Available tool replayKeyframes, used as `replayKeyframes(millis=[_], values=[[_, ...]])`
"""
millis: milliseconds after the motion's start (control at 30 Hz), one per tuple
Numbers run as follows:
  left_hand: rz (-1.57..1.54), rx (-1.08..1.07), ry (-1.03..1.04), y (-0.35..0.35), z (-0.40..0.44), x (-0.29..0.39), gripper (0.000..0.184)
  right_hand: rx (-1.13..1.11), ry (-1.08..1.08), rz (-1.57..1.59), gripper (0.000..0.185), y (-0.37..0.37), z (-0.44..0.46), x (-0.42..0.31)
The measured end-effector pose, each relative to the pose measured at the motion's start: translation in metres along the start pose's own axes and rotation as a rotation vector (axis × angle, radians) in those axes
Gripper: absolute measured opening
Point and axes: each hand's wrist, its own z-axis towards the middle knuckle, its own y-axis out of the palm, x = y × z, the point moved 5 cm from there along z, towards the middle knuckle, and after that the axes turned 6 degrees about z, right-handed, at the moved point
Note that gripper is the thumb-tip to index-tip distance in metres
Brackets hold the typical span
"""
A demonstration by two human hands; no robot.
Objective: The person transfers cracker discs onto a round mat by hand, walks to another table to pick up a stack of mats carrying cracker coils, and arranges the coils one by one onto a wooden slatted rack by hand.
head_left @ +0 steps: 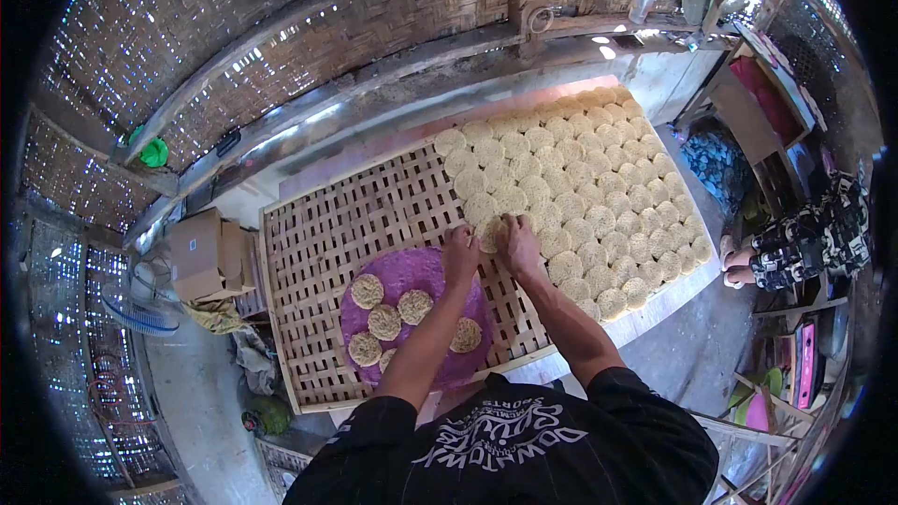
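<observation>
Between my two hands, at the edge of the filled rows, lies a pale round rice cracker (487,235) with a grainy surface. My left hand (459,254) is closed, its fingertips pinched at the cracker's left edge. On the opposite side, my right hand (519,245) has its fingers curled down over the right edge. Rows of similar rice crackers (580,178) cover the right part of a woven bamboo rack (351,196). A round purple mat (426,266) rests on the rack below my left hand, carrying several more crackers (414,307), partly covered by my left forearm.
A cardboard box (204,254) and a fan (140,304) stand left of the rack. Woven bamboo walls (374,19) rise behind it. At the right are a person's legs in patterned clothing (809,238), a blue bag (713,168) and a wooden cabinet (748,117).
</observation>
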Motion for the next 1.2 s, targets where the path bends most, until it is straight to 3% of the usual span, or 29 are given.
replayKeyframes(millis=[100,233,367,500,533,633,800,933,1033,1067,1100,1167,1200], values=[[0.084,0.041,0.063,-0.049,-0.030,-0.003,0.029,0.173,-0.136,0.090,0.036,-0.011,-0.018,-0.016],[0.457,0.075,0.055,-0.119,-0.084,-0.055,0.033,-0.130,-0.144,0.174,0.033,0.025,-0.069,-0.034],[0.630,-0.066,-0.022,-0.144,-0.113,-0.078,0.040,-0.181,-0.482,0.144,0.028,0.056,-0.121,-0.072],[0.622,-0.075,-0.001,-0.142,-0.114,-0.079,0.049,-0.196,-0.446,0.152,0.028,0.065,-0.126,-0.072],[0.615,0.015,-0.015,-0.139,-0.113,-0.087,0.044,-0.197,-0.448,0.174,0.028,0.067,-0.127,-0.071],[0.473,-0.121,-0.073,-0.129,-0.106,-0.098,0.037,-0.196,-0.438,0.207,0.030,0.064,-0.126,-0.069],[0.170,0.002,-0.116,-0.127,-0.106,-0.071,0.030,-0.184,-0.384,0.250,0.027,0.074,-0.125,-0.061],[0.164,0.066,-0.010,-0.118,-0.115,-0.023,0.028,-0.318,0.033,0.555,0.029,0.081,-0.119,-0.045],[-0.013,-0.007,0.149,-0.093,-0.120,0.006,0.030,-0.381,0.336,0.855,0.035,0.066,-0.110,-0.039],[-0.031,-0.023,0.353,-0.087,-0.123,0.016,0.034,-0.386,0.435,0.995,0.037,0.057,-0.108,-0.039],[-0.001,0.008,0.405,-0.088,-0.126,0.024,0.036,-0.388,0.535,1.136,0.039,0.051,-0.109,-0.036],[0.054,0.072,0.507,-0.088,-0.130,0.042,0.041,-0.283,0.573,1.242,0.033,0.053,-0.104,-0.013],[0.003,0.081,0.398,-0.082,-0.124,0.038,0.040,-0.246,0.575,1.209,0.028,0.043,-0.103,-0.008]])
